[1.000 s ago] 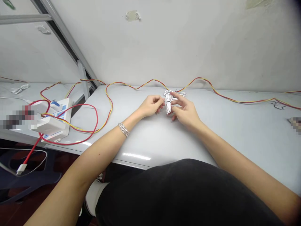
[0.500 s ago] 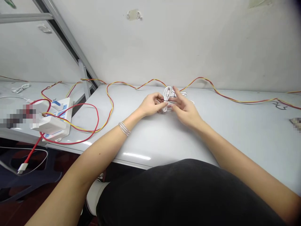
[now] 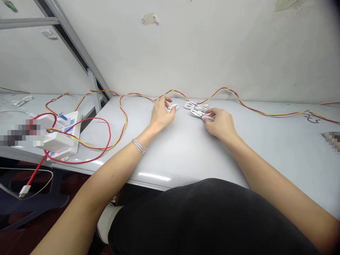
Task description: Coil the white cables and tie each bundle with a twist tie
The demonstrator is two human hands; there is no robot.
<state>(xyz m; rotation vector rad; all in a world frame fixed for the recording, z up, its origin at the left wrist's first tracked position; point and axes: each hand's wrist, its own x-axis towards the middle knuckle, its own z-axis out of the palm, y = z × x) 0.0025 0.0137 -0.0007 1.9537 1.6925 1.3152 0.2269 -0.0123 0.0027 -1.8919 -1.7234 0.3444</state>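
Note:
My left hand [image 3: 162, 115] is at the back of the grey tabletop, its fingers curled around a small coiled white cable [image 3: 174, 107], mostly hidden by the hand. My right hand [image 3: 220, 124] pinches the right end of another coiled white cable [image 3: 198, 113], tied in the middle with a dark twist tie. Just behind that one, and touching or nearly touching it, a third tied coil of white cable [image 3: 190, 105] lies flat on the table.
A red-and-yellow twisted wire [image 3: 255, 107] runs along the wall at the table's back. To the left, a white power strip [image 3: 75, 122] carries plugged-in adapters and a looped red cord [image 3: 110, 132]. Dark twist ties [image 3: 312, 118] lie at the right.
My hands have separated: the left moved left and the right slightly right and down. The coil held upright between them is no longer raised; two coils now show side by side at my right hand.

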